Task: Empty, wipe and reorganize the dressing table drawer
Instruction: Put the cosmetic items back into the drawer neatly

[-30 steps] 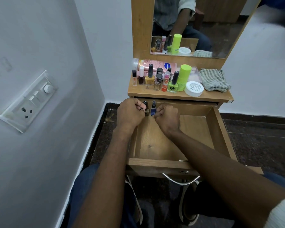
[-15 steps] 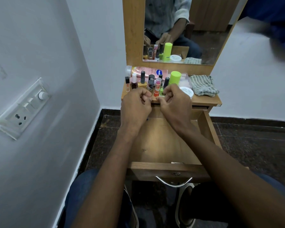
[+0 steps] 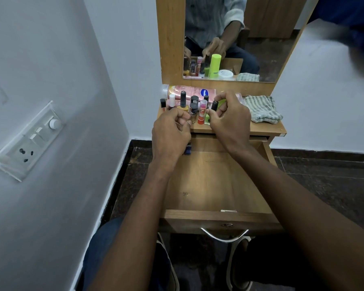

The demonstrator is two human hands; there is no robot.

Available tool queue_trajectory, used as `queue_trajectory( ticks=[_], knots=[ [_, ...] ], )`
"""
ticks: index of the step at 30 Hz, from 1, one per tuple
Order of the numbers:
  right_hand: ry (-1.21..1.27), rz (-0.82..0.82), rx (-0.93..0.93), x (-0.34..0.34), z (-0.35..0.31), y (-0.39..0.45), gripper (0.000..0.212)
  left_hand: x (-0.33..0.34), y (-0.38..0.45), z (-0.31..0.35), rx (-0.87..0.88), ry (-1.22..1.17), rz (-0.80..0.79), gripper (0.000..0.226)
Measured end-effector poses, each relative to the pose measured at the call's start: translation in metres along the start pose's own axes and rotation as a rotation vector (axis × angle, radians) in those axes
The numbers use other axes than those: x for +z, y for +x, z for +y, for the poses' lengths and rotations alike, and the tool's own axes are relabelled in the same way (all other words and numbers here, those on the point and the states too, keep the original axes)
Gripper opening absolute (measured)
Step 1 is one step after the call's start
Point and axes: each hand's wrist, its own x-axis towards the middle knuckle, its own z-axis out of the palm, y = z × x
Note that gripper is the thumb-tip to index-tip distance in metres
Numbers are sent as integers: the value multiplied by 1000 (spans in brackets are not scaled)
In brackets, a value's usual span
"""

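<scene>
The wooden drawer (image 3: 214, 185) stands pulled open under the dressing table top (image 3: 261, 129). A dark blue nail polish bottle (image 3: 188, 149) stands at the drawer's back left, mostly hidden under my left hand (image 3: 170, 133). That hand reaches over the table's front edge, fingers pinched on a small clear bottle with a dark cap (image 3: 193, 110). My right hand (image 3: 229, 118) is closed around a green nail polish bottle with a black cap (image 3: 214, 105). An orange lip balm tube (image 3: 202, 112) stands between the two hands.
Several more small bottles (image 3: 182, 99) cluster at the table's left. A pink lotion bottle (image 3: 189, 90) lies behind them, a striped cloth (image 3: 261, 109) at the right. The mirror (image 3: 261, 49) rises behind. The left wall carries a switch panel (image 3: 27, 141).
Both hands have left the back of the drawer, where they set down small bottles, and risen to the tabletop. They now close on two bottles there.
</scene>
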Motion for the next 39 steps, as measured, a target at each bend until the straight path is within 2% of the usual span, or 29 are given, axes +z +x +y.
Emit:
queue_trajectory(
  ticks=[6,10,12,15,18,23,27,30,32,36,39],
  knots=[
    [-4,62,-59,-1,2,4,28,2,-3,-1,7,3,-16,12],
    [32,45,-95,-5,3,1,25,2,-3,-5,16,-18,-44,11],
    [50,48,-104,-11,2,-2,23,-1,-3,-9,21,-37,-93,10],
    [91,32,-176,-19,-5,-14,22,-8,-6,-14,10,-84,-251,17],
    [123,-59,-217,-16,-12,-34,21,-10,-11,-22,22,-68,-368,33],
    [204,-231,-53,9,-8,-59,20,-13,-15,-31,27,160,-474,21],
    [227,-366,76,23,2,-69,32,-13,-15,-36,59,384,-453,14],
    [152,-535,84,29,9,-76,32,-12,-14,-42,61,483,-434,15],
    [142,-613,121,33,11,-80,30,-12,-14,-45,48,490,-429,17],
    [145,-604,173,46,10,-79,19,-13,-16,-46,8,467,-462,17],
    [92,-619,194,52,13,-80,25,-17,-17,-49,-111,266,-424,22]
  ],
)
